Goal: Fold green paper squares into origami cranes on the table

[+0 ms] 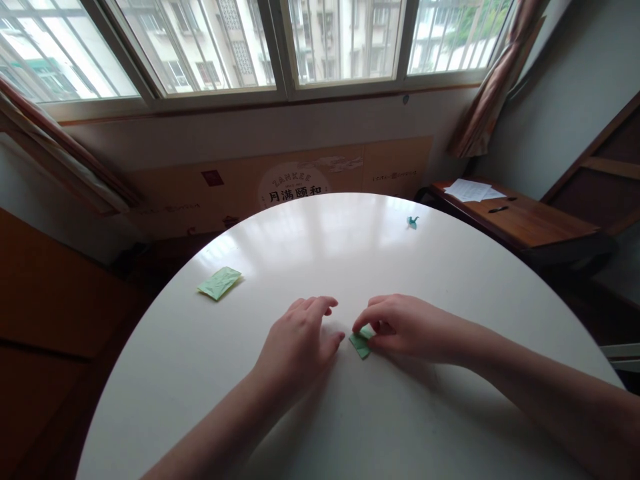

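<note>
A small folded piece of green paper lies on the round white table. My right hand has its thumb and index finger closed on the paper's right side, covering part of it. Just to the left, my left hand hovers with thumb and fingers apart, holding nothing. Its thumb tip is close to the paper but does not touch it.
A light green paper packet rests on the table's left side. Near the far right edge stands a small teal folded paper bird. Beyond, a wooden side table carries white papers and a dark pen.
</note>
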### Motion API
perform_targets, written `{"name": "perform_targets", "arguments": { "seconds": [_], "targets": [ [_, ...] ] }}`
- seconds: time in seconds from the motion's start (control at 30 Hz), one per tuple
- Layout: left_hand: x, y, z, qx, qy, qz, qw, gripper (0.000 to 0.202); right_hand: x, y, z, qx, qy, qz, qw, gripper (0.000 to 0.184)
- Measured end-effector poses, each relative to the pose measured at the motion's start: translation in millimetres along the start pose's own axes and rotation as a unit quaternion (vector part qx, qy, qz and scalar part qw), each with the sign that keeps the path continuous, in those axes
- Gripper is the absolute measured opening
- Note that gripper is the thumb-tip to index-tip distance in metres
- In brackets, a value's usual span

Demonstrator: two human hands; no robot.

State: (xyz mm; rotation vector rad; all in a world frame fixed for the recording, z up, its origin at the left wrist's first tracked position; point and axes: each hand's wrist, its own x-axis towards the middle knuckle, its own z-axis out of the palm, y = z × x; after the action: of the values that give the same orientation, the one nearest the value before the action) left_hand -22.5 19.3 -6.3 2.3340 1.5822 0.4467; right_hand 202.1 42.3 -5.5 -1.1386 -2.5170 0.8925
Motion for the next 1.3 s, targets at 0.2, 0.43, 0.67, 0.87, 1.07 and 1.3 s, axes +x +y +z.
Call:
{"name": "perform_targets", "arguments": {
  "seconds": [0.2, 0.43, 0.67, 0.87, 1.07, 1.3],
  "targets": [
    [-0.3, 4.6, -2.6, -0.014, -0.010, 0.000, 1.000, 0.031, 0.2, 4.1, -0.8, 0.027, 0.014, -0.008, 0.999, 0.017],
    [-0.6, 1.5, -3.1, -0.053, -0.026, 0.008, 0.998, 0.028, 0.0, 6.3, -0.4, 0.053, 0.020, 0.004, 0.998, 0.012],
    [0.9, 0.6, -2.9, -0.062, -0.026, 0.011, 0.998, 0.025, 1.8, 6.3, 1.5, 0.097, 0.018, 0.027, 0.995, 0.014],
    [-0.6, 2.9, -5.0, -0.128, -0.013, 0.006, 0.992, 0.025, 3.2, 2.1, -6.4, 0.349, 0.010, 0.065, 0.935, 0.017],
    [0.2, 7.7, -1.7, -0.386, -0.077, -0.030, 0.919, 0.035, 0.9, -7.8, -1.0, 0.531, 0.073, 0.087, 0.840, 0.028],
    [-1.5, 14.1, -4.0, -0.510, -0.099, -0.081, 0.851, 0.044, 2.0, -15.6, 11.9, 0.548, 0.126, 0.111, 0.820, 0.031]
  ]
}}
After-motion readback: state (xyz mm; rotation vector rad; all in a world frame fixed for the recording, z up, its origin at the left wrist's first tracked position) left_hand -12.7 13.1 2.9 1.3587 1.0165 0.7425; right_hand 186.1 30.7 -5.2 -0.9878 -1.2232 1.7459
